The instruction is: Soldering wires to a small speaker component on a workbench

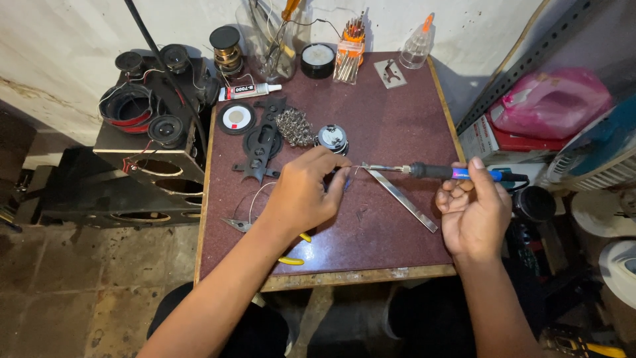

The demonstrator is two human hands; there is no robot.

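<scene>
My right hand (472,213) grips a soldering iron (442,172) with a blue and black handle, its tip pointing left over the dark red tabletop (391,113). My left hand (306,191) is closed around a small part near the table's middle, pinching a thin wire (355,170) that meets the iron's tip. What sits under my left fingers is hidden. A small round speaker (332,137) lies just beyond my left hand.
Metal tweezers (403,197) lie right of centre. Yellow-handled pliers (291,260) sit under my left forearm. Black speaker parts (260,142), a pile of screws (295,127), a glue tube (249,91) and a screwdriver set (348,50) fill the back. A speaker cabinet (154,132) stands left.
</scene>
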